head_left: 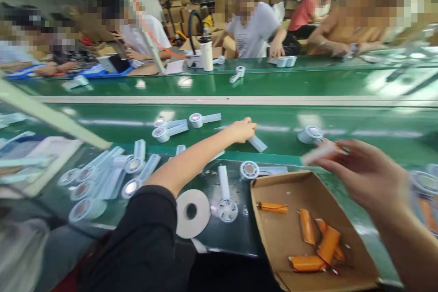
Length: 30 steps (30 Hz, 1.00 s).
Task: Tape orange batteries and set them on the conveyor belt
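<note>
My left hand (243, 130) reaches out over the green belt, its fingers closed on a pale blue handheld fan casing (258, 144). The handle of that casing sticks out below the fingers; its other end is hidden by the hand. My right hand (367, 171) is raised above the right side of the cardboard box (273, 246), smeared by motion. Between its thumb and fingers is a blurred whitish piece (320, 152), with a hint of orange at the fingers. Just behind it a round fan head (310, 134) rests on the belt. Orange battery cells (328, 242) with wires lie in the box.
A tape roll (192, 213) and a white fan (227, 207) lie on the near table edge. Several fan casings (92, 187) are heaped at left. More fans (205, 119) lie on the belt (130, 121). A slanted post (51, 112) stands at left. Co-workers (255, 27) sit opposite.
</note>
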### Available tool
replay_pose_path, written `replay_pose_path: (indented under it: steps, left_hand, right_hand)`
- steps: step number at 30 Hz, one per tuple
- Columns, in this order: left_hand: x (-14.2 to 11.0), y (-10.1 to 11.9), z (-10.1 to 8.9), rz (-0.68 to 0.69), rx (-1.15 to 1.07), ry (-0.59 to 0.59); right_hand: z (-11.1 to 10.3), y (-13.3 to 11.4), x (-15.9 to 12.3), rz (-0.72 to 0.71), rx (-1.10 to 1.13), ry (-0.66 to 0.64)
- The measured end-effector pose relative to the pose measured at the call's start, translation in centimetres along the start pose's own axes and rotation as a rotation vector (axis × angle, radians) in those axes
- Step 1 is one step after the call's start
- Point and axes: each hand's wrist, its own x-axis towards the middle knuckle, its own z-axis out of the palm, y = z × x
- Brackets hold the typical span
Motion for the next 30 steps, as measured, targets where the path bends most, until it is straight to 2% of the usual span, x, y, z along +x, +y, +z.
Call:
replay_pose_path:
  steps: [3,5,7,10,14,20,26,30]
  left_hand:
    - [2.7,-1.5,0.6,0.060,-0.016,-0.071]
    - [3.9,-2.8,1.2,0.091,-0.038,-0.084]
    - [4.4,-4.0,1.8,0.112,-0.067,-0.087]
    - [4.7,-5.2,2.1,0.117,-0.104,-0.085]
    - [5.1,-5.9,2.4,0.131,-0.133,-0.061]
    - [4.7,-6.2,3.3,0.200,-0.134,-0.016]
    - [4.5,-4.4,3.9,0.177,-0.098,0.018]
    - [5.2,-2.9,3.2,0.113,-0.111,0.019]
  right_hand:
    - [2.3,2.1,5.3,-0.044,-0.130,-0.272]
    - [3.5,3.9,7.4,-0.012,-0.195,-0.363]
    - [4.5,5.6,8.3,0.022,-0.271,-0.408]
    - [5.8,7.3,8.6,0.023,-0.361,-0.441]
    - [6.6,8.1,9.0,-0.020,-0.447,-0.464]
    - [6.0,8.1,9.2,-0.024,-0.465,-0.422]
    - [5.7,8.2,9.3,-0.030,-0.537,-0.402]
    - [6.3,8.0,9.4,-0.107,-0.737,-0.443]
